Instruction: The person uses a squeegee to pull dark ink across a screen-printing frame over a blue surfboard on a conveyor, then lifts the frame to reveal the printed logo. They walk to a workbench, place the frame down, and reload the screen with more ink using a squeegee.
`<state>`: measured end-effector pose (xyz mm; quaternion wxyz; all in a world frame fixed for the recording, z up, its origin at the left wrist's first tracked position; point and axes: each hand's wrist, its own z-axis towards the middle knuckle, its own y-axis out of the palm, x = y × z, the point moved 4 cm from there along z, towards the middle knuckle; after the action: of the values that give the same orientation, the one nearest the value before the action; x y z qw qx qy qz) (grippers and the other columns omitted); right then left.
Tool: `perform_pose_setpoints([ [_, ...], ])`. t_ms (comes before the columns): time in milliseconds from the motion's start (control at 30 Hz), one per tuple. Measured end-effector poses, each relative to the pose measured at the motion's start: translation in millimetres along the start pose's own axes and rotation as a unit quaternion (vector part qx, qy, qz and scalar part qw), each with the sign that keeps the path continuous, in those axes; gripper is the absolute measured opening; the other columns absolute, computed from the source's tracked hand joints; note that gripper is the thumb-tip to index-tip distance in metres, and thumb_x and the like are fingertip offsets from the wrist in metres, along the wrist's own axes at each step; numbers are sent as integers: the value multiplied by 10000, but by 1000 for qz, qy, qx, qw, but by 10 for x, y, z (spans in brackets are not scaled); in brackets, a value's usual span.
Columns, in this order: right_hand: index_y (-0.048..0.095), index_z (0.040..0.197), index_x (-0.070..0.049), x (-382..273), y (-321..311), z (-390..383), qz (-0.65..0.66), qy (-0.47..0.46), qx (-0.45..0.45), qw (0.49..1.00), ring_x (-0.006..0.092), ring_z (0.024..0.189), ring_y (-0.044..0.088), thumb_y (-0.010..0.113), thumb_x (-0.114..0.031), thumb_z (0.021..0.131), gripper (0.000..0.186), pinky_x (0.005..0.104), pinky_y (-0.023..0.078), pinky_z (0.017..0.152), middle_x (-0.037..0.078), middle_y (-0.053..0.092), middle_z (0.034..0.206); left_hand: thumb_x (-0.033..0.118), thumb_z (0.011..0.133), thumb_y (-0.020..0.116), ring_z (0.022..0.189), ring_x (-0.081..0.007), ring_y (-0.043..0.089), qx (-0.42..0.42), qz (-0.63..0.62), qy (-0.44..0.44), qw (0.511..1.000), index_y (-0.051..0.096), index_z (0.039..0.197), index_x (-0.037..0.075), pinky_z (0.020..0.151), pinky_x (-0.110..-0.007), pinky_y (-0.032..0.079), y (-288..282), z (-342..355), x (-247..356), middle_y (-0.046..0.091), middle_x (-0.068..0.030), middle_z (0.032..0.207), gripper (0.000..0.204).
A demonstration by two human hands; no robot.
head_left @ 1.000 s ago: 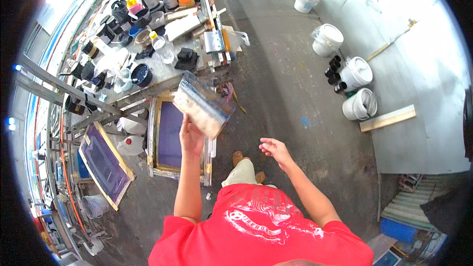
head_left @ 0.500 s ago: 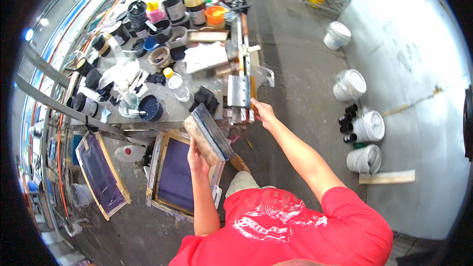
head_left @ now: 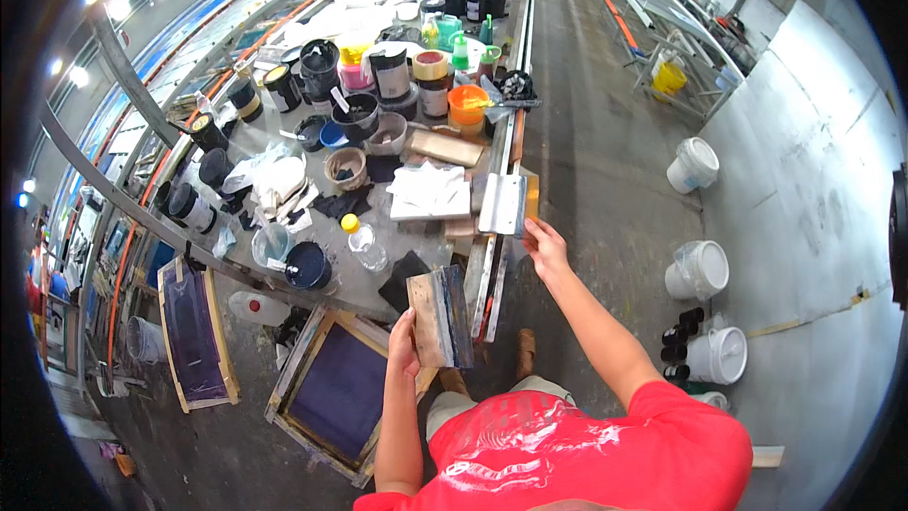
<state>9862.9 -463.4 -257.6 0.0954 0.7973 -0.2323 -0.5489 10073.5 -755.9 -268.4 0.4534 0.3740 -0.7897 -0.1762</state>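
Observation:
My left hand (head_left: 402, 345) is closed around the edge of a wide squeegee (head_left: 433, 322) with a worn wooden handle and a dark, ink-stained side. It is held upright near the table's front corner. My right hand (head_left: 546, 248), arm stretched forward, pinches a smaller squeegee (head_left: 501, 204) with a silver metal holder and an amber edge. This one is over the metal rail (head_left: 492, 289) along the table's right side; whether it rests there I cannot tell. Beside it lies a stack of white sheets (head_left: 430, 191).
Ink tubs, an orange tub (head_left: 467, 106), a clear bottle with yellow cap (head_left: 364, 244) and rags crowd the table (head_left: 374, 289). Framed screens (head_left: 336, 388) lean below at left. White lidded buckets (head_left: 697, 268) line the right wall.
My right hand has moved the metal squeegee farther forward along the rail. The wooden squeegee in my left hand has turned more upright. The whole view has shifted, showing more of the far aisle.

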Motion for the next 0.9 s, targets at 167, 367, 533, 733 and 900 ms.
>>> perform_pose_setpoints([
  [167,631,1106,-87,90,513,1068,25,72,-56,996,175,877,646,758,-97,844,291,342,564,723,31,670,1038,259,990,556,892,-133,648,40,91,39,994,663,1093,66,823,-291,515,343,176,1,688,-12,988,243],
  [367,647,994,6,154,538,1275,-206,119,-149,960,169,638,660,729,-272,885,310,273,569,545,112,699,862,274,989,559,892,-110,577,78,267,93,956,658,1124,14,822,-270,447,688,397,-13,661,-16,974,309],
  [533,678,994,68,-131,533,1207,-371,54,-238,896,179,623,689,649,-436,926,510,285,572,553,154,720,817,292,996,548,902,-110,566,76,388,117,911,639,1126,-29,825,-266,444,864,744,-198,655,-33,990,358],
  [733,652,1083,26,-523,297,1207,-413,10,-276,868,153,663,680,619,-405,950,452,279,558,590,112,708,820,330,1005,533,971,-134,558,105,429,133,887,617,1181,-33,891,-282,431,909,911,-309,652,-43,1032,412],
  [900,636,1115,-19,-714,-126,1169,-357,26,-309,881,128,692,654,591,-382,978,390,261,539,616,77,680,851,341,1004,522,1014,-148,578,114,497,140,848,610,1204,-42,912,-290,438,874,860,-271,662,-74,1086,440],
])
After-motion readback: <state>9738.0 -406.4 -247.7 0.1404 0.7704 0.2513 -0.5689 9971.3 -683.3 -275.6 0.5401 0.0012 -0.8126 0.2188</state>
